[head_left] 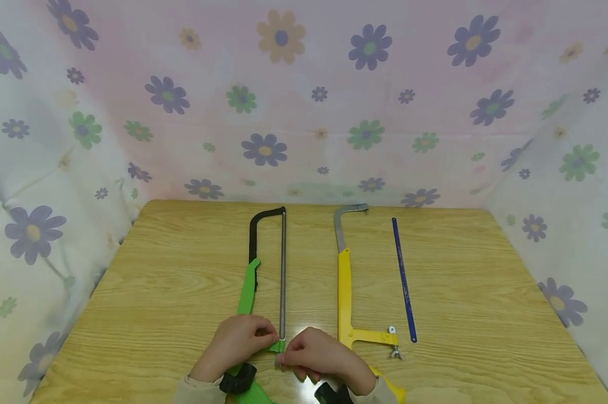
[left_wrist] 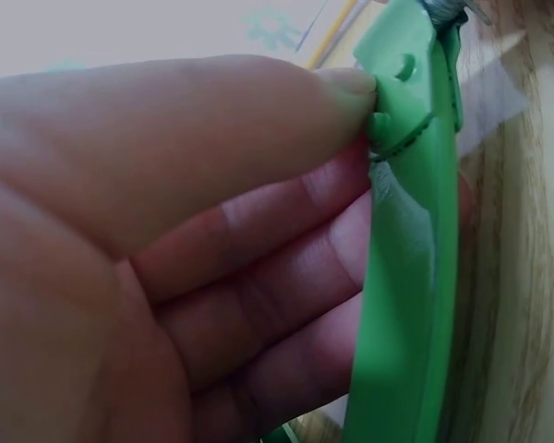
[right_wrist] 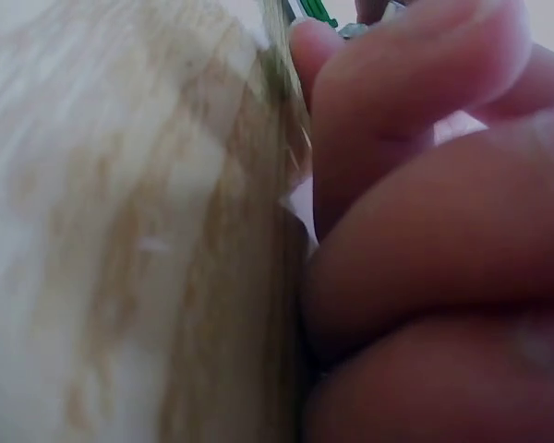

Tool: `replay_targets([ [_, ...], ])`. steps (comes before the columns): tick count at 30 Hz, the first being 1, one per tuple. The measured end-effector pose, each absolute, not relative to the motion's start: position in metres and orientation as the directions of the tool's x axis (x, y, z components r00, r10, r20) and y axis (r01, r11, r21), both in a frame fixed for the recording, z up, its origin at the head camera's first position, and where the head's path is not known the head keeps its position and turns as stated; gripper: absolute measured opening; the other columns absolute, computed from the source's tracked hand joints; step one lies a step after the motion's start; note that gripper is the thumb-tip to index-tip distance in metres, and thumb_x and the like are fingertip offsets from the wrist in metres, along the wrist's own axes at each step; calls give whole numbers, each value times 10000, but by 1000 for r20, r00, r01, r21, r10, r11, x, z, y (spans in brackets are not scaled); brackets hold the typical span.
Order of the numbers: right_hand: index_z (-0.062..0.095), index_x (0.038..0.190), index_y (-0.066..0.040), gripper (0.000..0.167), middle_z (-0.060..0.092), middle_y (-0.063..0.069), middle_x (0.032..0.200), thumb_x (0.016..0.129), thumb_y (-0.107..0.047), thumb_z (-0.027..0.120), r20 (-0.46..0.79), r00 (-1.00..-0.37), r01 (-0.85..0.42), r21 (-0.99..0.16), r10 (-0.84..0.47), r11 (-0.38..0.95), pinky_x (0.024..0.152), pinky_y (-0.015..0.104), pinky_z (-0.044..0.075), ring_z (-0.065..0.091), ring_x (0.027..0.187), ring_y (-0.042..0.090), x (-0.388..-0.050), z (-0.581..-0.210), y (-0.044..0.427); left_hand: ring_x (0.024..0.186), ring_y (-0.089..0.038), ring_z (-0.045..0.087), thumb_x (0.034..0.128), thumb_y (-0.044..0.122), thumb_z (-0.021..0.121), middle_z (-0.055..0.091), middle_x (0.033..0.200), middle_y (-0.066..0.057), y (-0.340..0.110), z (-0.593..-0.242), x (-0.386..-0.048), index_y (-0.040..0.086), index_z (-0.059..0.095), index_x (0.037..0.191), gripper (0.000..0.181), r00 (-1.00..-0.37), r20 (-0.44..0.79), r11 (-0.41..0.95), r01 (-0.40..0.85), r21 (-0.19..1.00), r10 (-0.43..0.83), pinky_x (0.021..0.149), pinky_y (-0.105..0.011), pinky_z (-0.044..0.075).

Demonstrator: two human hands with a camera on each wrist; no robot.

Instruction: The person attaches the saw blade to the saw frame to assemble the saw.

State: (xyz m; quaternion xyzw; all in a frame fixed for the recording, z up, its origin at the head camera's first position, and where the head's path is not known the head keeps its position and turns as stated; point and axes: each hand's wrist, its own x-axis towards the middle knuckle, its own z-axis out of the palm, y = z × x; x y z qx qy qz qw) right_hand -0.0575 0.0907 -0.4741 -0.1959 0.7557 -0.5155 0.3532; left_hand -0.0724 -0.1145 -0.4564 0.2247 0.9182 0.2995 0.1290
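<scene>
Green hacksaw (head_left: pixel 247 292) pinched by left fingers (head_left: pixel 264 325), its metal fitting (head_left: pixel 278 362) by right fingers (head_left: pixel 296 357); grey blade (head_left: pixel 283 275) seemingly mounted, tightness unclear. Yellow hacksaw (head_left: pixel 344 292) unbladed, blue blade (head_left: pixel 403 279) unfitted.

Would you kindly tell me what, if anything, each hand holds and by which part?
The left hand holds the green hacksaw by the green arm at the near end of its blade; the right hand appears to pinch its metal fastener.
</scene>
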Motion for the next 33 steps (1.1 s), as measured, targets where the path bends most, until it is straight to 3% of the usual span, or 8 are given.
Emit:
replay_targets([
  [11, 617, 589, -82, 446, 446, -30, 406, 839, -446, 555, -343, -678, 77, -912, -650, 402, 403, 295, 417, 322, 270, 98, -56, -473, 89, 598, 42, 481, 829, 447, 567, 557, 681, 247, -113, -455, -72, 317, 683, 764, 186, -880, -79, 735, 338, 588, 468, 523, -218, 370],
  [20, 603, 573, -88, 409, 490, 12, 429, 836, -399, 576, -328, -658, 63, -921, -678, 384, 314, 265, 306, 307, 269, 79, -57, -472, 89, 463, -3, 356, 856, 495, 497, 415, 517, 191, -112, -457, -72, 326, 618, 645, 296, -898, -82, 761, 314, 568, 432, 454, -215, 292],
  [27, 567, 582, -99, 371, 404, -38, 394, 811, -386, 614, -312, -668, 51, -925, -676, 377, 338, 282, 364, 329, 270, 73, -58, -473, 89, 425, -10, 301, 859, 491, 494, 299, 459, 164, -112, -456, -71, 278, 470, 518, 403, -902, -75, 766, 315, 560, 426, 431, -210, 255],
  [33, 593, 674, -136, 274, 375, -32, 375, 777, -381, 658, -332, -695, 87, -919, -638, 384, 343, 282, 361, 338, 267, 82, -57, -473, 90, 428, -13, 308, 865, 495, 481, 312, 463, 160, -112, -458, -72, 269, 496, 528, 406, -900, -88, 766, 307, 565, 427, 436, -213, 258],
])
